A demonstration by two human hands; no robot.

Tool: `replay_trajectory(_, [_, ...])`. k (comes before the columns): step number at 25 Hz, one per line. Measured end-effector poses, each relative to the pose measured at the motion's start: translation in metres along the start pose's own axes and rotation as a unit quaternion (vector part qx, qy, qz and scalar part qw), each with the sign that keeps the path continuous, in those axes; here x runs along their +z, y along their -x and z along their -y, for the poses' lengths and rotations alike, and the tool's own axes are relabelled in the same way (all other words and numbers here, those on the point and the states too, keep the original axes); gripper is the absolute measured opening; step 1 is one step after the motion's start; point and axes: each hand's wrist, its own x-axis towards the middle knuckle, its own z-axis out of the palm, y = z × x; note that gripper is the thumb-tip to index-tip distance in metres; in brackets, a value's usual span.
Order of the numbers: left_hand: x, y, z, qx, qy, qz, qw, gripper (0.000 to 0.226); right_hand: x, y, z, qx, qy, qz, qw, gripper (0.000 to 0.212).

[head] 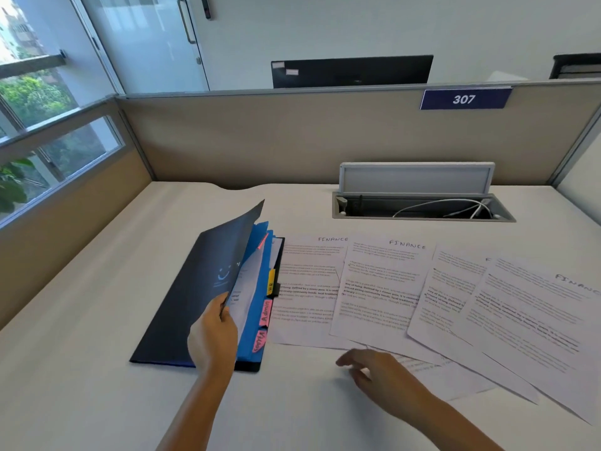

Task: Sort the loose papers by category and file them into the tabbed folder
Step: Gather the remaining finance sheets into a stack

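The tabbed folder (208, 288), left of the fanned Finance papers (383, 288), is held part open by the left hand (213, 333) pinching its cover, while the right hand (374, 369) hovers, fingers loosely spread, over still-unfiled sheets; filing looks barely under way.

White desk (97, 369) in a cubicle, bounded by tan partition panels (260, 138) with grey metal trim. Blue nameplate reading 307 (465, 99) on the back panel's upper right. Cable tray (422, 208) recessed in the desk, grey lid (416, 177) propped upright, white cables (455, 208) inside. Window (39, 102) on the left, green trees outside, daylight coming in. Beyond the partition: back of a dark monitor (351, 70), white wall (390, 24), frosted glass door with a bar handle (186, 21).
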Motion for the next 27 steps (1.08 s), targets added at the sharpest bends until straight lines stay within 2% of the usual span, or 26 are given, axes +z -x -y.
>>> replay_trajectory(3, [0.011,-0.001,0.006,0.01,-0.043,0.022,0.999,0.026,0.005,0.009,-0.017,-0.011,0.013,-0.047,0.999,0.035])
replay_trajectory(6, [0.019,-0.004,0.011,0.009,-0.082,0.043,0.996,0.025,0.0,0.016,-0.038,0.012,-0.007,-0.149,0.989,0.035])
replay_trajectory(9, [0.029,-0.008,0.021,0.006,-0.122,0.066,0.99,0.027,-0.014,0.024,-0.066,0.066,0.027,-0.253,0.965,0.032])
replay_trajectory(11, [0.036,-0.007,0.031,0.013,-0.142,0.094,0.985,0.033,-0.023,0.027,-0.088,0.122,0.088,-0.295,0.944,0.043])
replay_trajectory(13, [0.044,-0.005,0.04,0.041,-0.16,0.112,0.98,0.04,-0.032,0.029,-0.109,0.213,0.122,-0.282,0.927,0.065])
replay_trajectory(15, [0.05,-0.003,0.047,0.074,-0.176,0.114,0.975,0.042,-0.039,0.031,-0.125,0.274,0.089,-0.267,0.919,0.076])
replay_trajectory(18, [0.057,0.005,0.049,0.105,-0.223,0.123,0.961,0.047,-0.042,0.034,-0.14,0.307,0.061,-0.271,0.91,0.082])
replay_trajectory(20, [0.062,0.016,0.046,0.162,-0.235,0.112,0.952,0.047,-0.042,0.036,-0.146,0.332,0.082,-0.258,0.904,0.09])
replay_trajectory(23, [0.078,0.038,0.035,0.268,-0.242,0.148,0.92,0.064,-0.041,0.035,-0.15,0.34,0.089,-0.251,0.902,0.093])
replay_trajectory(27, [0.102,0.058,0.017,0.29,-0.256,0.198,0.901,0.076,-0.046,0.036,-0.15,0.339,0.049,-0.271,0.899,0.093])
